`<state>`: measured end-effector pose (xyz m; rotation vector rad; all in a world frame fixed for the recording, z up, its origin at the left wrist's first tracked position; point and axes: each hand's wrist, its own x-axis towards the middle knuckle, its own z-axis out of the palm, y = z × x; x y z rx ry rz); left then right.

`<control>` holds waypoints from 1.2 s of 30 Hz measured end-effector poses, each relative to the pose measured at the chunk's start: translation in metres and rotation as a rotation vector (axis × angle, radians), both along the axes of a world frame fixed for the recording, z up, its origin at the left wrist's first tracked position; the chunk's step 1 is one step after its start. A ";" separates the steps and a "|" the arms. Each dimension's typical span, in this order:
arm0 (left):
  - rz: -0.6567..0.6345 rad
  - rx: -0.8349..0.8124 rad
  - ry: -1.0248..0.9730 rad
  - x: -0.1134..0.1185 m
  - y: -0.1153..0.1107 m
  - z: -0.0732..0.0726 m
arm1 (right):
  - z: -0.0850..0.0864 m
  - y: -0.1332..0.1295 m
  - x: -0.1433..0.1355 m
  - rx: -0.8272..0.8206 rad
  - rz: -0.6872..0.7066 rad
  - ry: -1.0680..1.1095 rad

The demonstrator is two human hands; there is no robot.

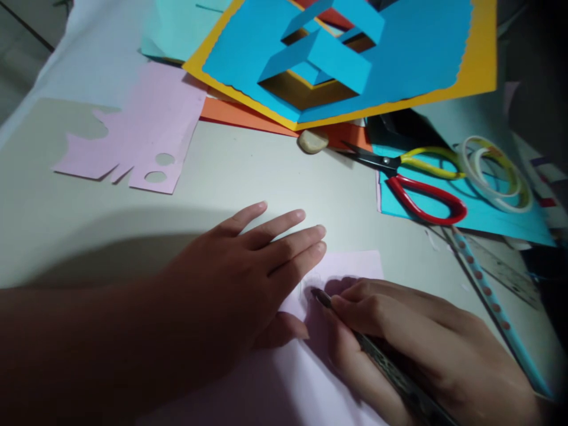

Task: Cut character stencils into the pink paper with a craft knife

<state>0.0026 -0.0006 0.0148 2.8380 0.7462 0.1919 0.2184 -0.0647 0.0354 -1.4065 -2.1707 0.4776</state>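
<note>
A pale pink sheet of paper (pixel 284 384) lies on the table at the bottom middle. Across its upper left part rests my left hand (pixel 239 278), palm down with the fingers spread. My right hand (pixel 399 337) grips a dark patterned pen (pixel 381 358), whose tip touches the paper just right of my left thumb. Faint lines show on the paper near the tip. The sheet's lower part is in shadow, and its left side is hidden under my left hand and forearm.
A blue and yellow pop-up card (pixel 399 65) stands open at the back. Cut pink paper (pixel 151 124) lies back left. To the right are red-and-yellow scissors (pixel 390 165), tape rolls (pixel 497 174), a stone-like eraser (pixel 313 141), a dotted blue pencil (pixel 488 293) and a clear ruler (pixel 501 269).
</note>
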 end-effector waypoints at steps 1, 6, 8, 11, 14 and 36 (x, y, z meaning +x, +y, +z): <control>0.005 -0.003 0.000 0.000 0.000 0.000 | -0.001 0.000 -0.001 -0.005 0.000 0.006; 0.002 -0.015 -0.015 0.000 -0.001 0.001 | -0.005 0.001 -0.003 0.033 0.000 0.064; 0.015 -0.013 -0.020 0.000 -0.001 0.001 | -0.003 0.001 -0.003 0.007 0.011 0.052; 0.014 -0.010 -0.018 0.000 -0.001 0.000 | 0.000 0.002 -0.003 0.008 0.007 0.037; 0.005 -0.011 -0.008 -0.001 -0.001 0.000 | -0.001 0.001 -0.001 0.001 0.005 0.024; -0.017 -0.015 -0.016 -0.003 0.000 0.000 | -0.010 0.008 0.008 -0.102 -0.136 0.171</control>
